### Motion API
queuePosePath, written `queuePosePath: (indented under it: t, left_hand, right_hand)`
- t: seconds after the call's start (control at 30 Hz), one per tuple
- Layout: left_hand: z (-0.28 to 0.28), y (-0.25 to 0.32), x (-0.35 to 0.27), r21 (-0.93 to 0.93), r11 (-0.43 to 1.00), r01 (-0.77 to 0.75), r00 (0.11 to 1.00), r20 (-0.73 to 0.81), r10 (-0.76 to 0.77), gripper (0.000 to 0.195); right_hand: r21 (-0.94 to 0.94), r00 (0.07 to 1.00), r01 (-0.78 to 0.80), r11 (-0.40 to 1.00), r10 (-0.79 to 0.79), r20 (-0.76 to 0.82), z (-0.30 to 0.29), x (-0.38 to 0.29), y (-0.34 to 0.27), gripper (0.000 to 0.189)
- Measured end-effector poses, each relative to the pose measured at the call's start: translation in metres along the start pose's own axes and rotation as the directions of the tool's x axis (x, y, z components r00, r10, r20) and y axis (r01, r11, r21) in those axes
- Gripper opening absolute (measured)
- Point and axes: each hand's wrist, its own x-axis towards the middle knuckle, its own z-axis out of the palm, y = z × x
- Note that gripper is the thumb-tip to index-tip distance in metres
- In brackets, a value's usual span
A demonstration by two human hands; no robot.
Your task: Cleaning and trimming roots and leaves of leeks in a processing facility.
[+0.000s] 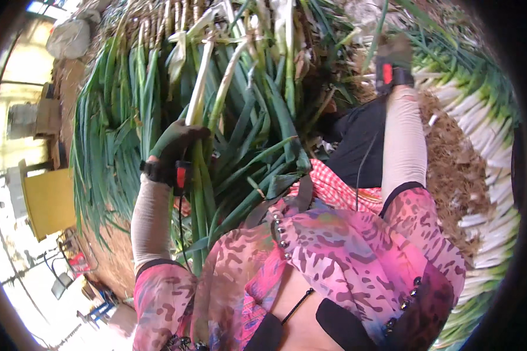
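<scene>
My left hand (182, 138), in a dark glove, is closed around the upper part of a couple of green onion stalks (197, 98), whose white ends point away from me. Their green leaves hang down toward my lap. A large heap of green onions (114, 101) lies in front and to the left. At the upper right, my right hand (394, 52), gloved and blurred, is raised over the arm's far end near long green leaves; whether its fingers hold anything is unclear. Both wrists wear black straps with a red-marked device and a cable.
Rows of white-stemmed green onions (474, 109) curve along the right side, beside a pile of brown roots (454, 171). A yellow panel (50, 202), boxes (48, 116) and a pale sack (69, 38) stand at the left. A red-and-white checked cloth (333, 186) covers part of my lap.
</scene>
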Motion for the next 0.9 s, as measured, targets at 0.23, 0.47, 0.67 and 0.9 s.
queuePosePath:
  t: [0.23,0.47,0.67,0.9]
  left_hand:
    - [0.002,0.010,-0.004,0.037,0.998,0.051,0.999,-0.018,-0.050,0.032]
    - [0.000,0.001,0.000,0.009,0.999,0.034,0.999,-0.031,-0.034,0.037]
    - [0.000,-0.004,-0.008,-0.112,0.992,0.063,0.998,-0.009,-0.065,0.037]
    - [0.010,0.009,-0.002,-0.121,0.992,0.034,0.999,-0.024,-0.037,0.033]
  right_hand:
    - [-0.213,0.829,-0.328,0.920,0.389,0.402,0.120,-0.151,-0.012,0.036]
    - [-0.208,0.703,-0.425,0.881,0.466,0.537,0.188,-0.233,-0.067,0.031]
    - [-0.193,0.745,-0.413,0.890,0.452,0.490,0.214,-0.219,-0.074,0.027]
    - [-0.271,0.587,-0.377,0.886,0.455,0.669,0.253,-0.203,-0.054,0.025]
